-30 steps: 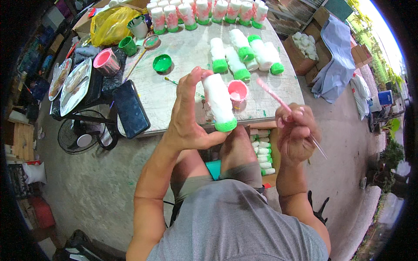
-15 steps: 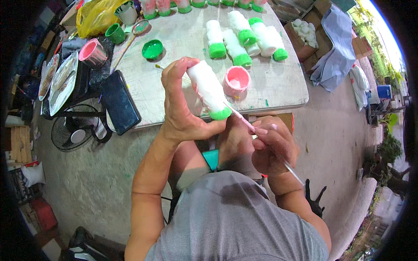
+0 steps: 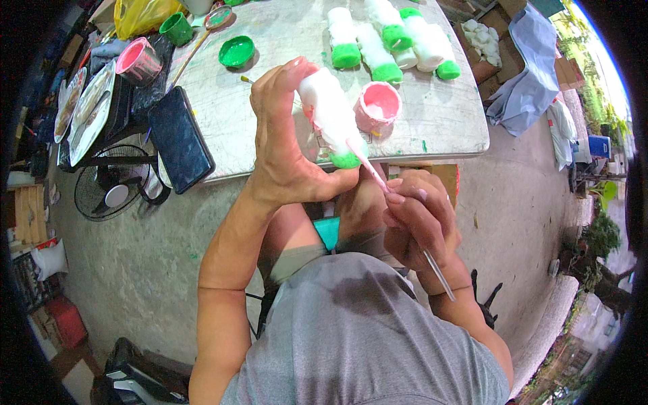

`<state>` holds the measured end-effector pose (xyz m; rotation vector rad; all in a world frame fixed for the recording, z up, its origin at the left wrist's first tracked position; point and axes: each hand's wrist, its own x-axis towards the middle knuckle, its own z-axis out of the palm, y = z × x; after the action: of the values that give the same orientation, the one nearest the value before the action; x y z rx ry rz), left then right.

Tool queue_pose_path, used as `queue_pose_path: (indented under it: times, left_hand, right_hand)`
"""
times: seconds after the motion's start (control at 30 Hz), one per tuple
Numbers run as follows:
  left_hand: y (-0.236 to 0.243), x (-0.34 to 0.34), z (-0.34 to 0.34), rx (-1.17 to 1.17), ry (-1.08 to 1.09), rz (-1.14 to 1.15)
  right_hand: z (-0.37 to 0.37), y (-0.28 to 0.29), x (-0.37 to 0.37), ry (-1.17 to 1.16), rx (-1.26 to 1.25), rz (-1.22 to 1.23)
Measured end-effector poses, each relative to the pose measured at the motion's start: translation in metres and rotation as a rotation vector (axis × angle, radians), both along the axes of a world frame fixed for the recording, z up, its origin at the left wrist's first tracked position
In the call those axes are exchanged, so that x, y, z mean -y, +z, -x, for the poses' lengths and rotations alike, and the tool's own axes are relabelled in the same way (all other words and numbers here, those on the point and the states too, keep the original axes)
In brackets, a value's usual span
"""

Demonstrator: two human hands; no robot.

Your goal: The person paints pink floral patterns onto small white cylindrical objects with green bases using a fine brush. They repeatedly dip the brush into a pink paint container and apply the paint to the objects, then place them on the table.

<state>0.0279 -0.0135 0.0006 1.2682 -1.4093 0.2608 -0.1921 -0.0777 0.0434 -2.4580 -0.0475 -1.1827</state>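
Observation:
Between the fingers and thumb of my left hand (image 3: 280, 152) is a tilted white cylinder (image 3: 327, 111) with pink patches on its side and a green base (image 3: 344, 160). My right hand (image 3: 422, 219) grips a thin pink-smeared brush (image 3: 370, 167), its tip against the cylinder's lower part just above the green. A cup of pink paint (image 3: 378, 115) stands on the table just right of the cylinder. A green lid (image 3: 236, 50) lies behind my left hand, and several green-based white cylinders (image 3: 381, 57) lie farther back.
The worn table (image 3: 445, 142) carries a phone (image 3: 181, 138) at its left edge. Beside it are plates (image 3: 91, 111), a pink paint can (image 3: 138, 64) and a yellow bag (image 3: 138, 17). A fan (image 3: 108, 182) is below left. Cardboard boxes (image 3: 513, 54) stand at the right.
My right hand has come leftward from the table's right side, bringing the brush tip onto the cylinder. The view has shifted, so the cylinder and my left hand appear higher in it.

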Motion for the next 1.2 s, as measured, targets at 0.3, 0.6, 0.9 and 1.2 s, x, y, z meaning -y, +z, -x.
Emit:
queue_pose_path:
  times: [0.3,0.6,0.9,1.2]
  left_hand:
    - [0.003,0.0,0.001,-0.005,0.008,-0.017]
    - [0.007,-0.002,0.0,0.026,0.03,-0.028]
    - [0.008,-0.001,0.004,-0.019,0.007,-0.02]
    - [0.009,-0.001,0.004,-0.027,0.007,-0.032]
  right_hand:
    - [0.003,0.0,0.003,0.006,0.017,0.013]
    - [0.006,-0.009,0.007,-0.01,0.081,-0.201]
    - [-0.017,-0.019,0.015,0.058,0.389,-0.768]
    - [-0.017,-0.028,0.019,0.005,0.338,-0.653]
